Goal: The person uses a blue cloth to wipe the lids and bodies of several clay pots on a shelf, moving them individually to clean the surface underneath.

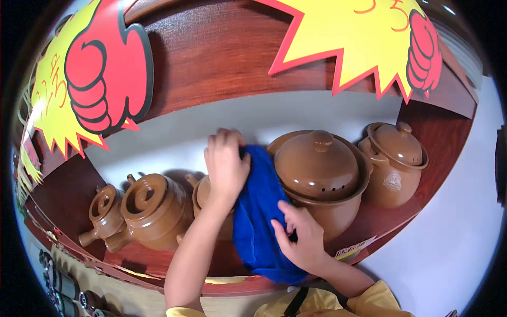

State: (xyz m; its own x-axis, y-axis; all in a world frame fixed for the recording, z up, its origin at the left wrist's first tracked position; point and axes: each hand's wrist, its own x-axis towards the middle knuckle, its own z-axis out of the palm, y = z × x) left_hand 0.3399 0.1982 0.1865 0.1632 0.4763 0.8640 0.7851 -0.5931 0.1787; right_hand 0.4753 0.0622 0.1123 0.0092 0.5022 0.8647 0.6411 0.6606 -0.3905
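Note:
A blue cloth (259, 211) hangs between the brown pots on the shelf and drapes down to its front edge. My left hand (227, 164) is at the cloth's upper left side, fingers curled over at the top; whether cloth is pinched in them is hidden. Lower down, my right hand (300, 235) lies against the cloth's right side, thumb and forefinger apart. Right of the cloth sits a large lidded clay pot (317, 169). Behind my left forearm, another brown pot (202, 193) is partly hidden.
Two smaller handled pots (108, 211) (153, 206) stand at the left of the red-brown shelf (211, 269). A lidded jar (396, 169) is at the right. Yellow and red signs (354, 47) hang above. Dark jars (66, 285) stand lower left.

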